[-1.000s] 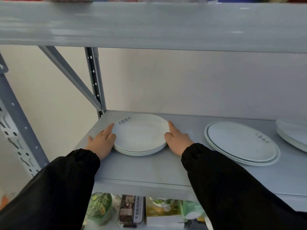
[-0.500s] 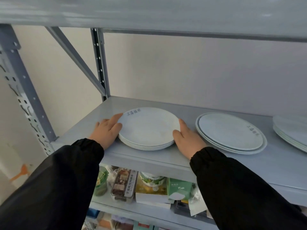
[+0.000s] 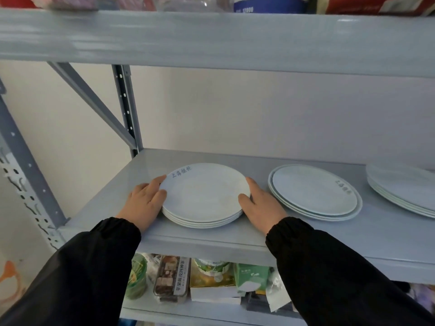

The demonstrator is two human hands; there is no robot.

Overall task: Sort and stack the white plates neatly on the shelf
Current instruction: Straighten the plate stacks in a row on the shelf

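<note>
A stack of several small white plates [image 3: 204, 194] sits on the grey shelf [image 3: 235, 238] near its front left. My left hand [image 3: 144, 203] presses against the stack's left rim and my right hand [image 3: 262, 205] against its right rim, so both hands clasp the stack from the sides. To the right lies a second stack of larger white plates [image 3: 314, 192]. A third plate stack [image 3: 404, 188] is cut off by the right edge of the view.
The shelf above [image 3: 211, 41] hangs low over the plates and carries containers. A diagonal brace [image 3: 94, 103] and an upright post [image 3: 126, 109] stand at the back left. Food packages [image 3: 171, 278] fill the shelf below.
Both hands stay on the sides of the small plate stack. The camera has tilted down and then back up; the stack lies slightly nearer the front edge than a second ago.
</note>
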